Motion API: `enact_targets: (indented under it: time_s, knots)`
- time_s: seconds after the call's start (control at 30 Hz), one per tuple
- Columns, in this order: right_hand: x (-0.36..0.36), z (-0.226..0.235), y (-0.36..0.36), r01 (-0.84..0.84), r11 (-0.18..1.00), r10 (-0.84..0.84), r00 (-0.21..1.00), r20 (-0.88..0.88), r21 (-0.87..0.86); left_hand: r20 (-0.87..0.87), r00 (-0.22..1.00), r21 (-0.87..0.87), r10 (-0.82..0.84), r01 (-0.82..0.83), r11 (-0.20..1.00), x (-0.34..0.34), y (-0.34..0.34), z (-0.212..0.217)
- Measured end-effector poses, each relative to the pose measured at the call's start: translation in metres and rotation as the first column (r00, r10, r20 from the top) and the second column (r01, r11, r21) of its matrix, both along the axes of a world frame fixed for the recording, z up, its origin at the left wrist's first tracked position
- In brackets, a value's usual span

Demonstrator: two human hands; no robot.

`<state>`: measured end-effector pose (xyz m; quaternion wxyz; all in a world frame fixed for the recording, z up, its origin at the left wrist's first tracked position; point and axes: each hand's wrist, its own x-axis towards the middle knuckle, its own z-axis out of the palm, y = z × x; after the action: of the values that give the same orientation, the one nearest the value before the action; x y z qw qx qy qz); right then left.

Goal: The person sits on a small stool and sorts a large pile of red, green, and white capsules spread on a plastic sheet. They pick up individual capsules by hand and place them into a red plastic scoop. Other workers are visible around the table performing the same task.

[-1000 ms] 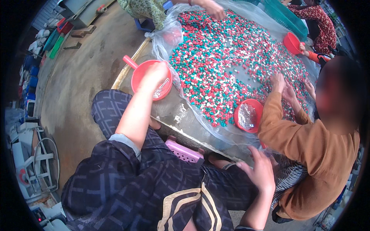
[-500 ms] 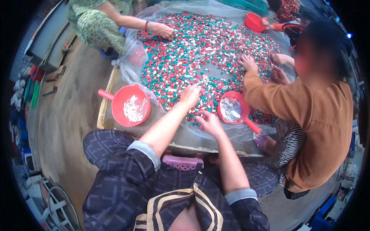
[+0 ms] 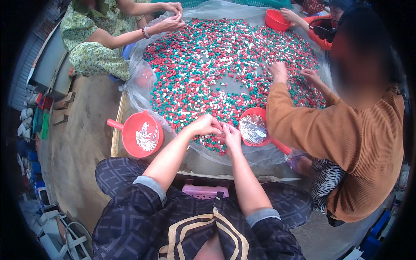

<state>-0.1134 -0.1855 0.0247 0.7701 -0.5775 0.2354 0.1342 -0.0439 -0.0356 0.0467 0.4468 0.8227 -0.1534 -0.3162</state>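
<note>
Both hands meet at the near edge of the heap of red, green and white pieces (image 3: pixel 225 69): the left hand (image 3: pixel 203 125) is curled with fingertips pinched and the right hand (image 3: pixel 232 135) pinches against it, though what they grasp is too small to tell. Just left sits a red scoop (image 3: pixel 141 134) holding white pieces, just right another red scoop (image 3: pixel 253 128) of white pieces. Clear plastic sheet (image 3: pixel 138 86) lines the table.

The left hand (image 3: pixel 203 126) and right hand (image 3: pixel 231 135) meet fingertip to fingertip, hiding whatever they pinch. The small red, green and white pieces (image 3: pixel 225 65) are too tiny to identify.
</note>
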Motion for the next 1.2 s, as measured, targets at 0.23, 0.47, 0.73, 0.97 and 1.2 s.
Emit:
enact_targets:
  time_s: [0.23,0.47,0.73,0.97,1.2]
  knots:
    - [0.003,0.000,0.004,0.011,0.995,-0.015,0.999,-0.039,-0.102,0.471,0.820,0.388,0.325,-0.524,0.759,0.091,0.035,-0.027]
    - [0.006,-0.005,0.001,0.040,0.999,-0.039,0.995,-0.087,0.001,0.623,0.781,0.507,-0.031,-0.374,0.776,0.095,0.011,-0.011]
    - [0.006,-0.006,0.010,-0.054,0.997,0.050,0.995,-0.084,-0.053,0.665,0.691,0.458,-0.283,-0.077,0.885,0.111,-0.033,-0.036]
    - [0.005,-0.003,0.014,0.171,0.941,-0.123,0.977,-0.174,0.293,0.467,0.884,0.300,0.005,-0.163,0.940,0.089,-0.029,0.000]
    - [0.006,0.000,0.010,0.456,0.717,-0.279,0.881,-0.383,0.527,0.071,0.996,0.178,-0.061,0.048,0.983,0.051,-0.026,0.034]
